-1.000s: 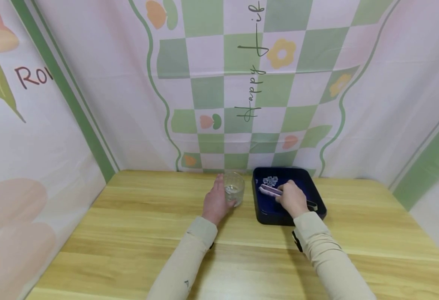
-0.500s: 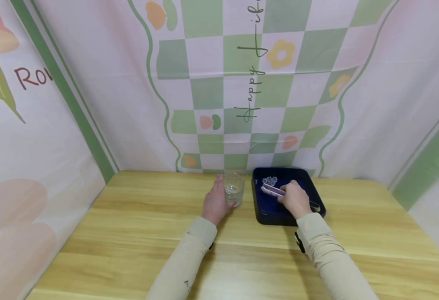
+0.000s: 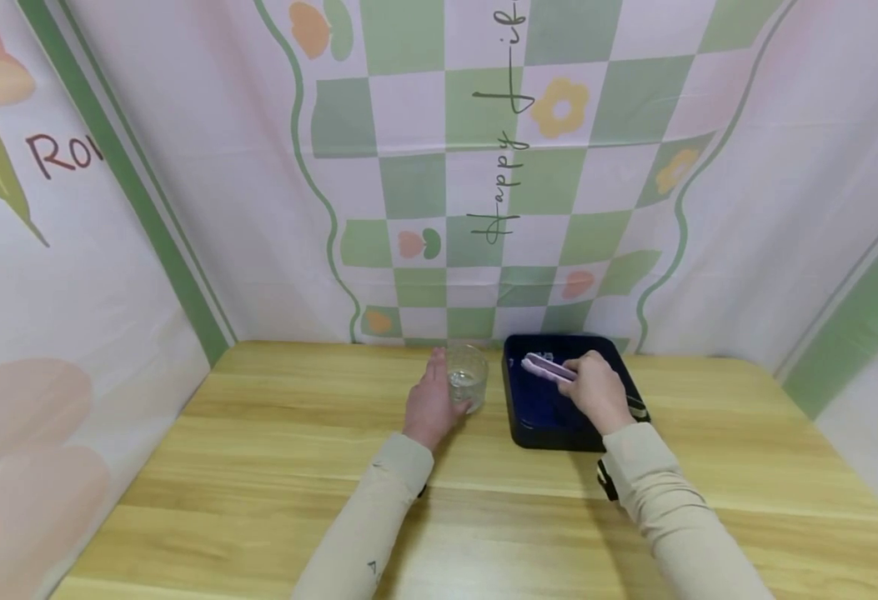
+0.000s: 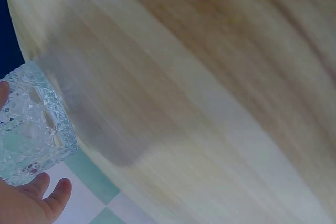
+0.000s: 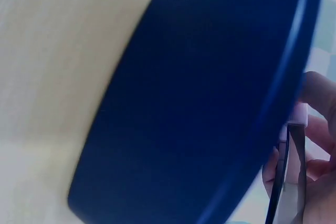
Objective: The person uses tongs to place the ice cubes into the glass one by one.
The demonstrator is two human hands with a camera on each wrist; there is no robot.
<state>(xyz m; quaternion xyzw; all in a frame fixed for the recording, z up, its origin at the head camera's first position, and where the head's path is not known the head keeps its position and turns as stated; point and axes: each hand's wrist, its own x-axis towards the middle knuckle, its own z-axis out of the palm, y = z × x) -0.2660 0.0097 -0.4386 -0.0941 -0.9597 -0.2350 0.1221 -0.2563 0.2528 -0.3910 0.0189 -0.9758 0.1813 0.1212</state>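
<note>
My left hand (image 3: 434, 404) holds a clear drinking glass (image 3: 469, 379) upright on the table, fingers along its left side and thumb at the front. In the left wrist view the patterned wall of the glass (image 4: 34, 124) sits between thumb and fingers. My right hand (image 3: 596, 387) grips tongs (image 3: 551, 368) with lilac tips and metal arms, over a dark blue tray (image 3: 536, 421). The tips point left at the tray's back, overlapping a small cluster of clear cube-like pieces (image 3: 547, 356), partly hidden. In the right wrist view, my fingers (image 5: 320, 129) wrap the tongs (image 5: 286, 166).
The wooden table (image 3: 281, 467) runs up to a hanging cloth (image 3: 416, 192) with green checks at the back. Raised walls edge the tray, just right of the glass. A small clear piece (image 3: 512, 362) lies by the tray's left wall.
My right hand has shifted slightly right, and the tongs' tips have moved toward the tray's back, now covering more of the clear pieces. My left hand and the glass stay put.
</note>
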